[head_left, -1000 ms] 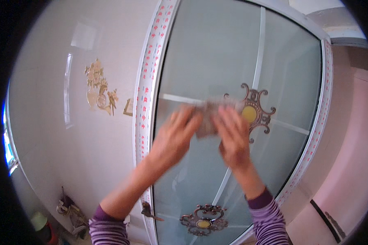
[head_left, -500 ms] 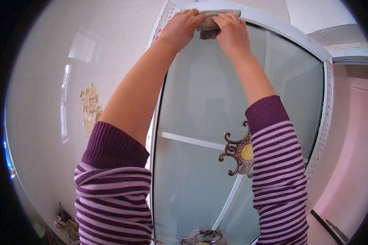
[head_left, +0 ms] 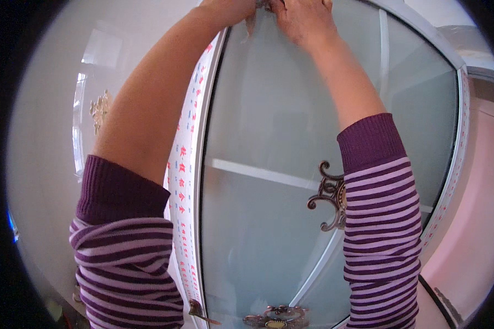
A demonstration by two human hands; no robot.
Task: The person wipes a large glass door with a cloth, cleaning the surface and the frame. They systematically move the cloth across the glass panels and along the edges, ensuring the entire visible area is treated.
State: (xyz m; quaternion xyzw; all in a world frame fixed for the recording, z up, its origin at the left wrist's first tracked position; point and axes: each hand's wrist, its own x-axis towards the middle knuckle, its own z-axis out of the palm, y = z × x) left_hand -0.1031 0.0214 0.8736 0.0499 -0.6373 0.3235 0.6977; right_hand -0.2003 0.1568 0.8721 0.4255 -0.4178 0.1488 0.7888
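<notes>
Both my arms, in purple striped sleeves, reach up to the top of a frosted glass door (head_left: 269, 120). My left hand (head_left: 233, 10) is at the upper edge of the view, over the door's top left corner, with its fingers partly cut off. Beside it, my right hand (head_left: 307, 22) is bent against the glass. A little of a grey cloth (head_left: 262, 4) shows between the hands, both closed on it; the rest is hidden or out of view. A bronze scroll ornament (head_left: 330, 194) on the glass is partly behind my right forearm.
The white door frame (head_left: 184, 186) carries film with red print. A door handle (head_left: 198, 311) sticks out low on the left, near a second scroll ornament (head_left: 277, 318). Left is a glossy pale wall (head_left: 44, 137) with a flower decoration (head_left: 100, 112); right, a pink surface (head_left: 480, 181).
My hands have moved up and the left one slightly left, so the cloth is now mostly out of view. The view has shifted, showing more of the left frame and the door handle.
</notes>
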